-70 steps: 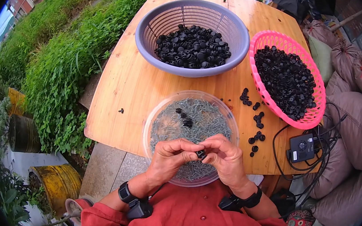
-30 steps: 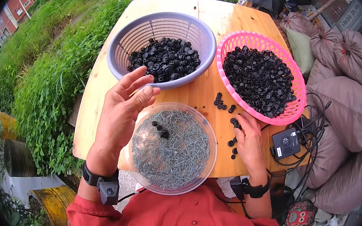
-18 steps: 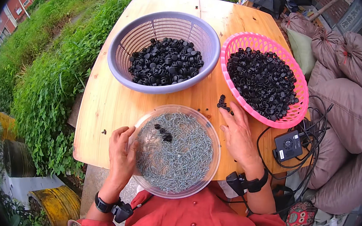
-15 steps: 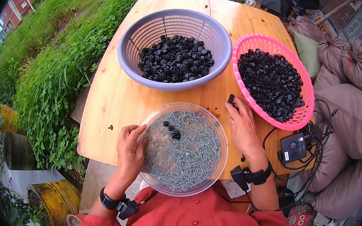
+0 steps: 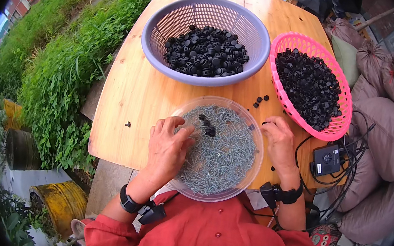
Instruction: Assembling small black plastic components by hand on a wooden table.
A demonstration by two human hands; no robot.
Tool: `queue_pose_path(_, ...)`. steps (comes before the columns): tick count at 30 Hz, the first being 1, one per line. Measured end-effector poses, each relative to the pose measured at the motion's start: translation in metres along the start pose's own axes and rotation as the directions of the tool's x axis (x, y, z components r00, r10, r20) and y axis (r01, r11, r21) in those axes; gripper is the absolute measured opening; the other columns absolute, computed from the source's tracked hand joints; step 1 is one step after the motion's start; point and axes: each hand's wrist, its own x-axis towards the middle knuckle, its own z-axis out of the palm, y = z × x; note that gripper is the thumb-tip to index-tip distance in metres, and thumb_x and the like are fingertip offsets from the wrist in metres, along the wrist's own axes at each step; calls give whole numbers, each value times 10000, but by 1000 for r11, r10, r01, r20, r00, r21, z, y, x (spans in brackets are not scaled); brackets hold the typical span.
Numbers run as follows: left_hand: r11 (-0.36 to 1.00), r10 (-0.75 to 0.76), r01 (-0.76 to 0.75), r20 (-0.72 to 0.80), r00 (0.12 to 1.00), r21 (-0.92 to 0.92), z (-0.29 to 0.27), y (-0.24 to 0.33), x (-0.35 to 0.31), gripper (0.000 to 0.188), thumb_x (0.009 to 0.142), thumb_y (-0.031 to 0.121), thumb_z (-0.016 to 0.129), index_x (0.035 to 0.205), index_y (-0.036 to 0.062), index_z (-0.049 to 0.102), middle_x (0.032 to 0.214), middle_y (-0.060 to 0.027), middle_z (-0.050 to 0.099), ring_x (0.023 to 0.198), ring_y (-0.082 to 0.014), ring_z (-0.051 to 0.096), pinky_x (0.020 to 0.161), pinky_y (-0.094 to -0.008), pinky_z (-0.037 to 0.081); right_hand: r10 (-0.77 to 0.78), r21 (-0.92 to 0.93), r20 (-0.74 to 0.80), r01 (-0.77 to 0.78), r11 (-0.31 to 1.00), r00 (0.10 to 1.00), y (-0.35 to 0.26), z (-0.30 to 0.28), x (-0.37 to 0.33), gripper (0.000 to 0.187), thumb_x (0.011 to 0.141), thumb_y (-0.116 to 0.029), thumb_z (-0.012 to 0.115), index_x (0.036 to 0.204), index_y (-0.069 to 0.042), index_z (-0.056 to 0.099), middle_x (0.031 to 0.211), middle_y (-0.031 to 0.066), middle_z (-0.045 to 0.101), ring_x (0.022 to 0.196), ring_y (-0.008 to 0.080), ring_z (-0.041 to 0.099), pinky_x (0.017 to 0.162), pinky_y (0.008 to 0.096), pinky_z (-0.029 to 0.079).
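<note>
A clear round plastic tub [image 5: 257, 161] full of small silvery screws [image 5: 218, 167] stands at the table's near edge. Several black plastic caps [image 5: 209, 131] lie on the screws. My left hand [image 5: 167, 145] reaches over the tub's left rim, its fingers bent and apart, with nothing visible in them. Right of the tub, my right hand [image 5: 281, 144] pinches a small black plastic cap [image 5: 264, 123], mostly covered by the fingertips. Just beyond that hand, loose black caps [image 5: 259, 100] rest on the wood.
A purple-grey basket [image 5: 148, 44] of black caps stands at the back, a pink basket [image 5: 346, 106] of similar pieces at the right. A black box with cables [image 5: 327, 160] lies by the table's right edge, beside full sacks [image 5: 381, 129]. Grass borders the wooden table [image 5: 124, 100].
My left hand has moved from beside the tub to over its screws. My right hand has drawn back toward the tub, leaving several caps on the table. The view has shifted slightly.
</note>
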Motion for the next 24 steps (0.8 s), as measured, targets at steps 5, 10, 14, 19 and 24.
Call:
queue_pose_path(5,994,49,-62,152,987,86,7,9,-8,197,638,63,690,824,100,633,848,-51,548,812,-254,519,714,-363,383,83,118,18,-85,989,996,-2,-4,-1,166,679,79,578,825,5,558,853,131,565,844,309,561,702,376,455)
queue_pose_path(10,999,44,-41,133,990,-20,6,15,-9,138,660,7,647,772,77,606,814,-70,560,801,-262,538,695,-369,407,53,127,15,-54,990,999,-3,-7,-2,223,674,98,599,869,-5,564,856,135,562,825,318,563,703,375,458)
queue_pose_path(14,925,-65,93,88,994,-367,2,16,-9,119,700,-33,628,784,44,593,780,-106,573,764,-283,568,650,-355,449,70,233,-85,-49,971,994,-10,-10,0,246,678,103,607,896,-8,584,881,135,572,826,309,582,700,358,477)
queue_pose_path(19,793,-166,260,215,962,-552,3,18,-14,85,763,-22,623,828,16,582,763,-102,590,694,-221,589,621,-298,458,-75,350,21,63,935,997,-37,-10,-7,265,681,88,628,927,-10,607,931,123,590,840,287,602,710,340,499)
queue_pose_path(24,535,-257,412,322,911,-738,4,19,-16,94,812,-15,603,901,-3,574,791,-54,608,727,-102,573,646,-229,453,-52,369,77,20,929,996,-52,-2,-12,246,692,60,645,926,-13,616,947,127,590,860,285,604,726,333,505)
